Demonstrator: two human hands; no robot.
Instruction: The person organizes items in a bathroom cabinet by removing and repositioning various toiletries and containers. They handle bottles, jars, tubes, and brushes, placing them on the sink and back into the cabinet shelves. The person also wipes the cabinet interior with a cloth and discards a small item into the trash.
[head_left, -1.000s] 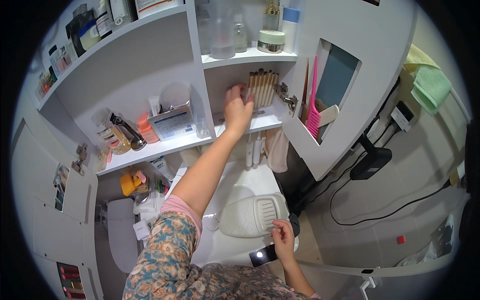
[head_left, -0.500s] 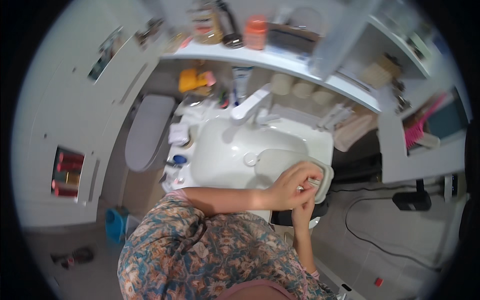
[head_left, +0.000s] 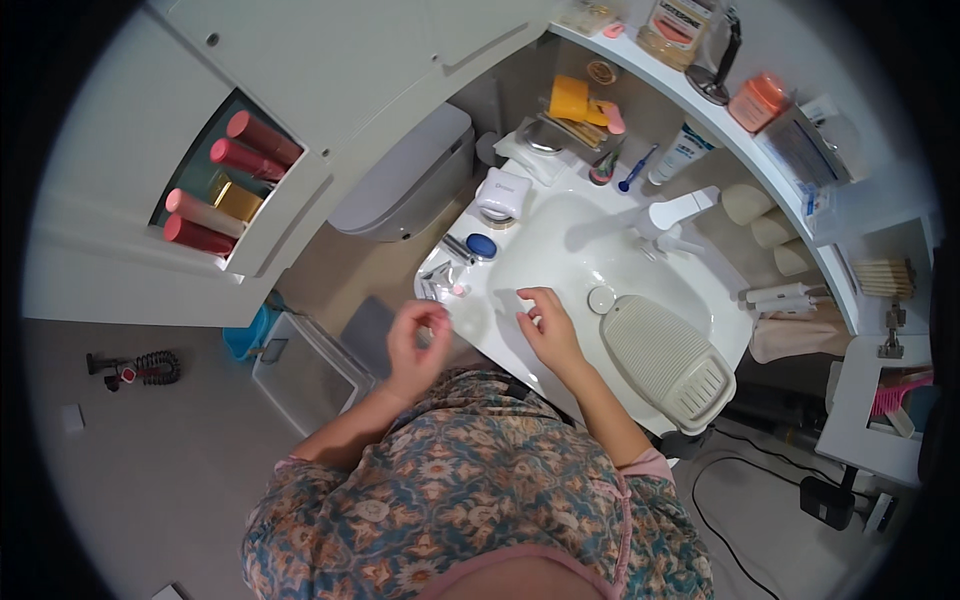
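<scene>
Over the front left corner of the white sink (head_left: 520,225), my left hand (head_left: 416,348) is raised with its fingers curled and a gap to the thumb; nothing shows in it. Beside it lie a crumpled silver packet (head_left: 440,278) and a small pink piece (head_left: 459,290). My right hand (head_left: 549,328) hovers above the sink's front rim, fingers bent and apart, holding nothing visible. A beige ribbed washboard (head_left: 665,350) leans in the right part of the basin, its slotted end over the rim. Both hands are off it.
A blue oval lid (head_left: 481,246) and a white box (head_left: 503,193) sit on the left ledge. The faucet (head_left: 680,210) stands behind the basin, under a shelf (head_left: 690,90) of bottles. At left are a toilet (head_left: 400,175) and a bin (head_left: 310,370); a cable (head_left: 705,510) runs at right.
My hands were together over the washboard's slotted end; now they are apart and further left. The view has turned toward the left side, and the washboard is uncovered.
</scene>
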